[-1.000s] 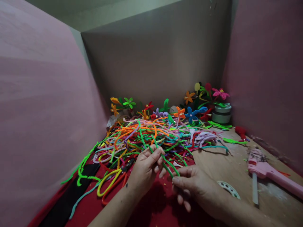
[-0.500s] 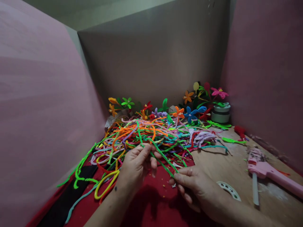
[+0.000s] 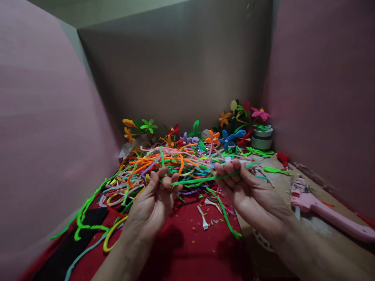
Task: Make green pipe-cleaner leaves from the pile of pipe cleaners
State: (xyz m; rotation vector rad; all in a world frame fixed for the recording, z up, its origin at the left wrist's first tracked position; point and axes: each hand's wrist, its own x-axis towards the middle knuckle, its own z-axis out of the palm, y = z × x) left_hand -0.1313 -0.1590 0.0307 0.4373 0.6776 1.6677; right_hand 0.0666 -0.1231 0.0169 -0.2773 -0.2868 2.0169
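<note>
Between my two hands a green pipe cleaner (image 3: 202,180) runs nearly level, doubled along part of its length. One end lies in the closed fingers of my left hand (image 3: 155,205), at the near edge of the pile. My right hand (image 3: 249,199) is turned palm up, its fingers curled and its thumb pressed on the other end, which sticks out past the thumb. Just beyond lies a tangled heap of coloured pipe cleaners (image 3: 155,160). Another green pipe cleaner (image 3: 227,218) trails from the heap onto the red cloth (image 3: 199,253).
Pipe-cleaner flowers (image 3: 227,139) stand along the back, near a pale round pot (image 3: 262,138). At right lies a pink glue gun (image 3: 322,210) on a brown board (image 3: 283,179). White stamen bunches (image 3: 202,218) lie on the cloth. Pink walls (image 3: 52,128) rise on both sides.
My hands have moved apart and turned palm up. The green pipe cleaner, earlier slanting down toward my right hand, now stretches nearly level. The view has shifted slightly to the right.
</note>
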